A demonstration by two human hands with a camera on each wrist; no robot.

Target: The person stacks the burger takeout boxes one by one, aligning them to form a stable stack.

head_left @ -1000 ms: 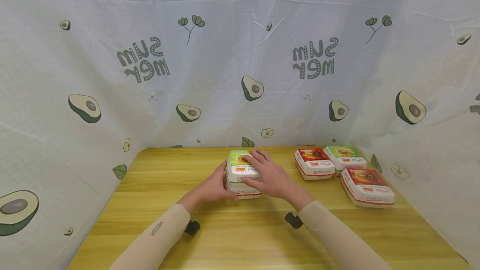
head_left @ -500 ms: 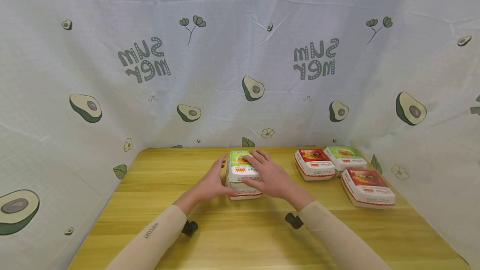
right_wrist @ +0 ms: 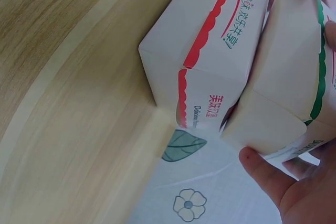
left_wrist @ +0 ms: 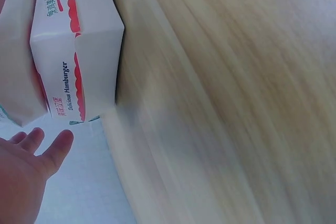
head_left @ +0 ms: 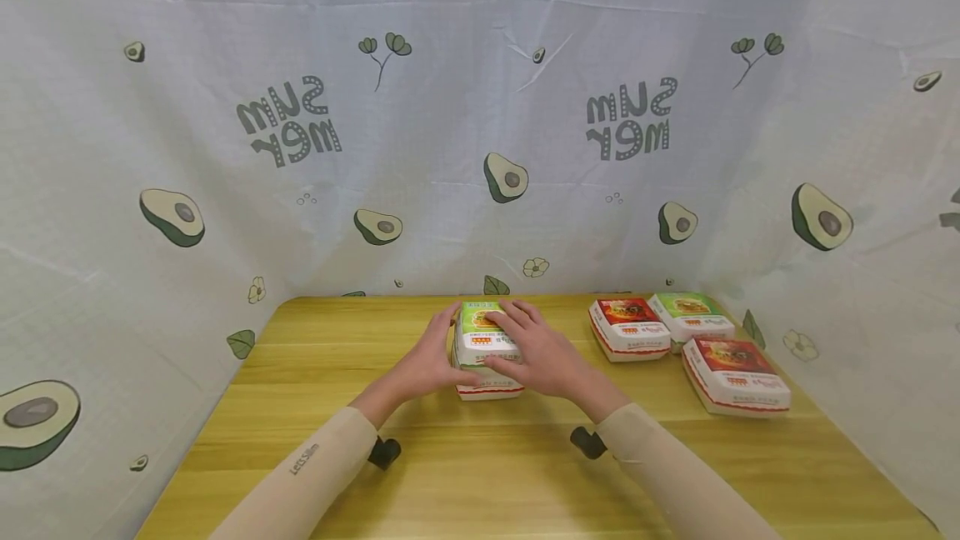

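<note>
Above the wood-grained counter (head_left: 480, 482), the left grip (head_left: 426, 363) had risen, spread, contact unclear; the right grip (head_left: 545, 357) clasped the bevelled upper carton (head_left: 477, 344) over the lower carton (head_left: 489, 392).

We see soft, even light in the head view, faint shadows low on the worktop (head_left: 480, 465); in the left wrist view, pale glare blurs the upper right.
</note>
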